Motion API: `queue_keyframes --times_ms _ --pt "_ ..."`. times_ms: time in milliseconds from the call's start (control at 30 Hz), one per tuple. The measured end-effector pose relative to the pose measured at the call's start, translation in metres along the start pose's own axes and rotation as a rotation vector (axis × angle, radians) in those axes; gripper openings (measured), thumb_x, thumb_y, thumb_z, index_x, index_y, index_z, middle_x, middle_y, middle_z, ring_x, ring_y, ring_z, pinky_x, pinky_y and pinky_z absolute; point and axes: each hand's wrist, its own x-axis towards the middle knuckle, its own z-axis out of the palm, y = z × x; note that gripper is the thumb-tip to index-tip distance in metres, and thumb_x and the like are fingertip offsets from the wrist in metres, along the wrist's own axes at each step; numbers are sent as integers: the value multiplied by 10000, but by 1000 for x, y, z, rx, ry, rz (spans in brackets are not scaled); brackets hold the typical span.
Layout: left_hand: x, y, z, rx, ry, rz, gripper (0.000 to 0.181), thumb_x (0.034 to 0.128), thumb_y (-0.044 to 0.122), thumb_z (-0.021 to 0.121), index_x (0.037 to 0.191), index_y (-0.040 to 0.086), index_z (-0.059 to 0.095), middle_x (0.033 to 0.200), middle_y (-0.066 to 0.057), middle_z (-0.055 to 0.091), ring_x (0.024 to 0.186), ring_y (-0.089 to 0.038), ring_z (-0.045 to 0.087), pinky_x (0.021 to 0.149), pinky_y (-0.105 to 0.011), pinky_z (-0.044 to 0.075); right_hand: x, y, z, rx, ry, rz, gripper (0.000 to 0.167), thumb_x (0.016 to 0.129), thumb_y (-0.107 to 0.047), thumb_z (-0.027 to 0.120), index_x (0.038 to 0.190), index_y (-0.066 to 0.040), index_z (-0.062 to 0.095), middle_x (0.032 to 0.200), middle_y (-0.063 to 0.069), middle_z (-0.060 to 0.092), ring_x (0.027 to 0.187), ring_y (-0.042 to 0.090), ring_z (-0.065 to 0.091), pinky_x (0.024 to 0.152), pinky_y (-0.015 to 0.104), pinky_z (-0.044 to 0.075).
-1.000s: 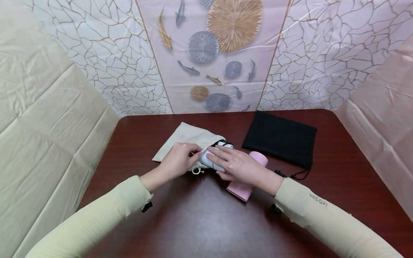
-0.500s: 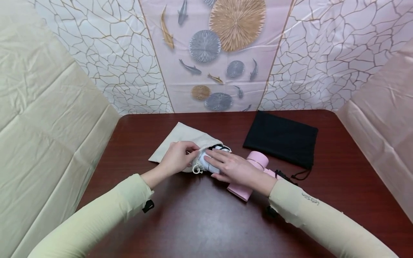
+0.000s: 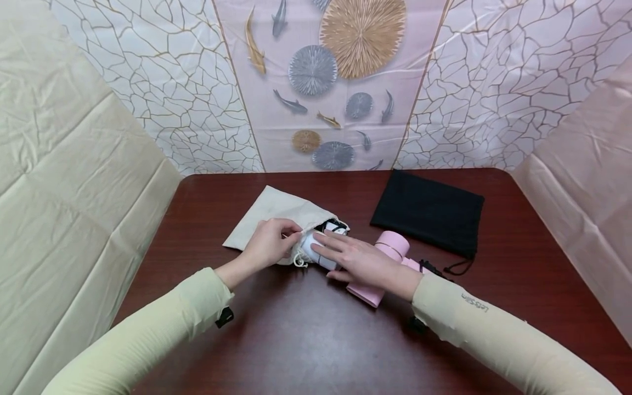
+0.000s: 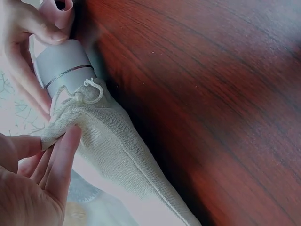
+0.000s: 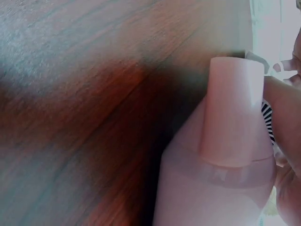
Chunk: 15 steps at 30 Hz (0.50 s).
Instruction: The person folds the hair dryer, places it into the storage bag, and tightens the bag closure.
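Note:
A cream drawstring bag lies on the table with a pale white-grey cylindrical object partly inside its mouth. My left hand pinches the edge of the bag's mouth; in the left wrist view, thumb and fingers hold the cloth beside a knotted cord. My right hand lies with spread, fairly straight fingers on the pale object. Under and beside the right hand is a pink object with a cylindrical part, which fills much of the right wrist view.
A black drawstring pouch lies flat at the back right of the dark red table, its cord toward the front. A black strap or cord is beside the pink object. Fabric walls stand around the back and sides.
The cream bag and the pale object have shifted slightly left, and both hands have moved a little left with them. More of the pink object shows beside the right hand.

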Motion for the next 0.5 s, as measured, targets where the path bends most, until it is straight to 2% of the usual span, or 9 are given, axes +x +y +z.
queue_keyframes --times_ms 167,267,400,500 --pt "-2 1 1 108 40 77 112 986 114 738 1054 94 824 956 -24 816 853 -157 774 783 -353 612 -8 -4 -8 0 27 108 768 924 -365 852 1529 0 551 1554 213 553 1372 360 602 1083 465 539" --pt "-2 2 1 134 53 100 119 983 118 742 1064 94 825 967 -20 816 900 -176 769 822 -394 610 -11 -7 -9 11 13 180 820 919 -398 851 1546 14 522 1537 232 564 1339 374 626 1079 478 541" --pt "-3 1 2 139 59 108 122 982 116 747 1072 92 824 988 -30 818 928 -186 776 841 -400 614 -11 -9 -5 9 0 198 873 901 -423 863 1555 28 502 1520 247 575 1316 387 640 1069 486 546" --pt "-4 1 3 137 63 114 119 981 112 747 1071 93 823 999 -34 819 942 -196 784 848 -404 616 -11 -9 -3 -12 10 190 853 897 -403 871 1548 19 516 1500 229 596 1301 375 648 1059 479 554"
